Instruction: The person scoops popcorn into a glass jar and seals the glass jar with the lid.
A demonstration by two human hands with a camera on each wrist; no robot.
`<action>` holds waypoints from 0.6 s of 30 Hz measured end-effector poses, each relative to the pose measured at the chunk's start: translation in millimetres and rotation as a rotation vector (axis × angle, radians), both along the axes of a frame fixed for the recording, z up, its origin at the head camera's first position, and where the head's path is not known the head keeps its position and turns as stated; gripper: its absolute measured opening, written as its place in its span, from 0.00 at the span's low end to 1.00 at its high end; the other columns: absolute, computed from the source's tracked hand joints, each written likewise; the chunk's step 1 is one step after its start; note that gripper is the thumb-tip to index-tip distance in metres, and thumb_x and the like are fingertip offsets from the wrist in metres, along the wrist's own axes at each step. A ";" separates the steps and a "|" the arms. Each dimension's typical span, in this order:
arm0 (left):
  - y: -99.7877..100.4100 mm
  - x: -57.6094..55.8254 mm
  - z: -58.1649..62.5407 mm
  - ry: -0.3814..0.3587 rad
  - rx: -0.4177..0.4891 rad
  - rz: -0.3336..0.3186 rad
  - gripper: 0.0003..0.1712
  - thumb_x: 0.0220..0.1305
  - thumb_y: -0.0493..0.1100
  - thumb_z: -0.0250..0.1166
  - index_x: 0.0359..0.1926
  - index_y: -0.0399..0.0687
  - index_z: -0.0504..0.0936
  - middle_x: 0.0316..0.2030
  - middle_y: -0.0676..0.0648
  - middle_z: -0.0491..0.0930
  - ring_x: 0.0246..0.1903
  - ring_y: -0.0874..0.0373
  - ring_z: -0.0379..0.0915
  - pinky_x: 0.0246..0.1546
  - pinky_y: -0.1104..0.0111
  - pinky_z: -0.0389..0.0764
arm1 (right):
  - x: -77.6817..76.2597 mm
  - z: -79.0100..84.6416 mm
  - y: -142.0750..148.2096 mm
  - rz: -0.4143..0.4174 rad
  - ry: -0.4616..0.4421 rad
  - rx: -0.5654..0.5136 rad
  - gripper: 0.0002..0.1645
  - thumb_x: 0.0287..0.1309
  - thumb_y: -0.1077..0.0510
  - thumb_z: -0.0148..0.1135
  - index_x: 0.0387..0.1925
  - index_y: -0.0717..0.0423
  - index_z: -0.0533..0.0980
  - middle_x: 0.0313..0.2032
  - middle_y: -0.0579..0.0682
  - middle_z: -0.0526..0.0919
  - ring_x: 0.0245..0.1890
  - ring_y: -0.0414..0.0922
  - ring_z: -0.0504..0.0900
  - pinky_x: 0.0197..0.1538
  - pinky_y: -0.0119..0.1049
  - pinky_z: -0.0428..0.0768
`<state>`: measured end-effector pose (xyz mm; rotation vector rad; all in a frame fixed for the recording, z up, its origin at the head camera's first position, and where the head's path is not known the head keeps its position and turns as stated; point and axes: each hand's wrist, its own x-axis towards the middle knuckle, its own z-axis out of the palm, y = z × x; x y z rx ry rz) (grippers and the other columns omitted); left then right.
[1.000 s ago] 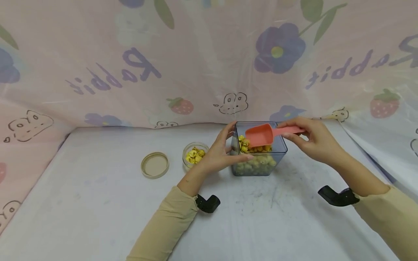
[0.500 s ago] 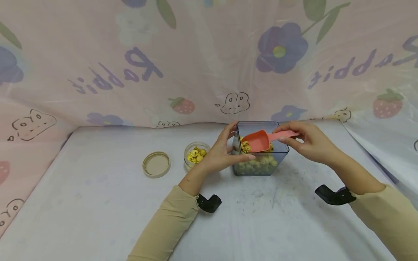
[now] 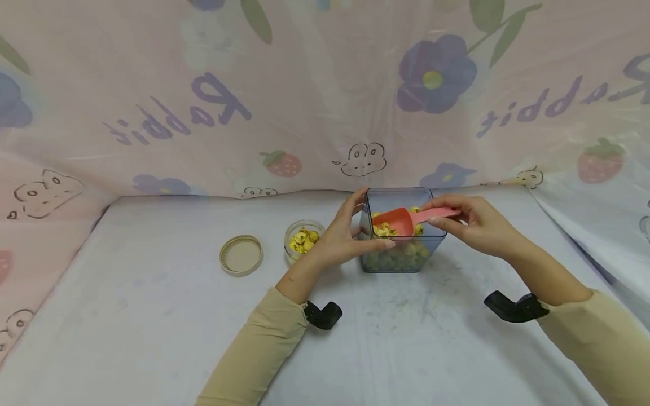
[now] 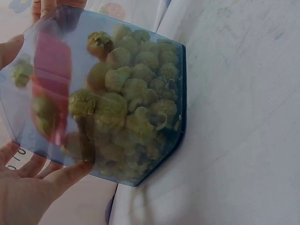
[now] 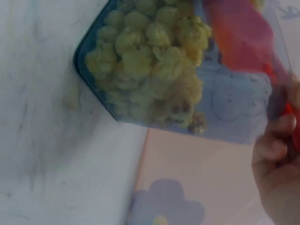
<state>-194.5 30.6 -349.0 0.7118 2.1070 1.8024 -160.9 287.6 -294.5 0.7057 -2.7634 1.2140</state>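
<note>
A clear bluish square container (image 3: pixel 438 243) holds yellow popcorn (image 5: pixel 150 51) and stands on the white-covered table. My left hand (image 3: pixel 335 241) grips its left side, thumb along the front wall and fingers round the back. Between the thumb and fingers of my right hand (image 3: pixel 477 225) is the handle of a coral-pink scoop (image 3: pixel 401 217). The scoop's bowl sits inside the container, tilted down to the left, with several popcorn pieces (image 3: pixel 385 229) in it. Through the wall in the left wrist view, the scoop (image 4: pixel 51 65) shows above the popcorn heap.
Left of the container is a small round clear jar (image 3: pixel 287 248) with popcorn in it, partly hidden by my left hand. Farther left lies a beige round lid (image 3: pixel 241 256). A printed pink curtain (image 3: pixel 315 113) hangs behind the table.
My right hand has lowered the scoop deeper into the container and slightly left. Popcorn now lies in its bowl, which showed bare before. My left hand keeps its hold.
</note>
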 end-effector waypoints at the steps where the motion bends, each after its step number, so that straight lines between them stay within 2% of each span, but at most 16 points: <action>1: -0.3 -0.2 -0.1 0.001 0.001 0.000 0.59 0.51 0.42 0.75 0.74 0.68 0.45 0.72 0.48 0.49 0.72 0.52 0.46 0.65 0.52 0.67 | -0.4 -0.3 -1.1 -0.011 -0.008 -0.001 0.13 0.61 0.66 0.61 0.47 0.61 0.78 0.32 0.45 0.75 0.23 0.40 0.67 0.20 0.32 0.67; 7: 0.2 -0.2 -0.2 0.009 -0.008 -0.006 0.59 0.52 0.42 0.74 0.74 0.66 0.44 0.73 0.46 0.48 0.72 0.52 0.46 0.65 0.53 0.67 | 0.4 -3.7 -0.3 -0.068 -0.060 -0.039 0.13 0.62 0.64 0.61 0.48 0.61 0.78 0.28 0.45 0.74 0.21 0.42 0.64 0.19 0.34 0.64; 12: 0.1 0.5 1.2 0.007 -0.010 -0.007 0.59 0.51 0.42 0.74 0.74 0.66 0.44 0.73 0.46 0.48 0.72 0.53 0.46 0.65 0.54 0.67 | 3.8 -6.0 3.1 -0.096 -0.081 -0.096 0.13 0.63 0.63 0.60 0.49 0.60 0.78 0.29 0.45 0.74 0.23 0.42 0.64 0.19 0.36 0.62; 18: -1.1 0.2 1.2 0.002 -0.018 0.003 0.59 0.51 0.42 0.75 0.74 0.68 0.44 0.72 0.49 0.48 0.72 0.54 0.47 0.65 0.56 0.67 | 7.5 -7.0 3.3 -0.142 -0.108 -0.143 0.14 0.64 0.61 0.59 0.50 0.59 0.78 0.35 0.45 0.80 0.29 0.40 0.70 0.24 0.32 0.68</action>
